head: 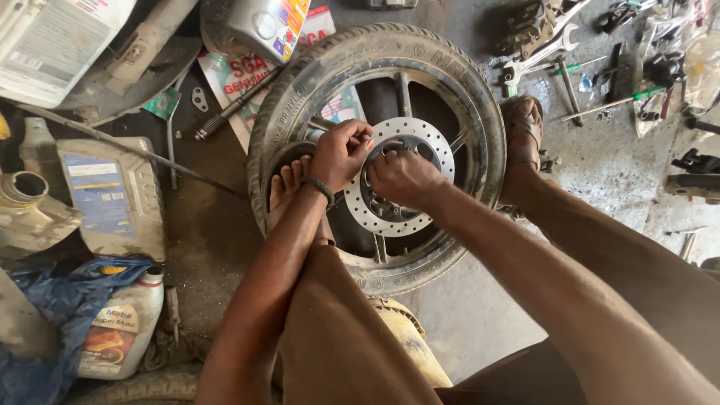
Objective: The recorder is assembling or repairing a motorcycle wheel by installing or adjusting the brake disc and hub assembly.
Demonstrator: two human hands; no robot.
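Head view: a wheel [300, 90] lies flat on the floor [480, 315], held between the person's two feet. Its drilled brake disc [435, 146] faces up at the hub, straight ahead of both arms. The left hand [339, 154] is curled shut at the disc's upper left edge; what it pinches I cannot tell. The right hand [403, 176] is closed over the disc's centre, fingers hidden. Both touch the disc and sit almost against each other, equally near. Spanners [540, 56] lie well apart, upper right.
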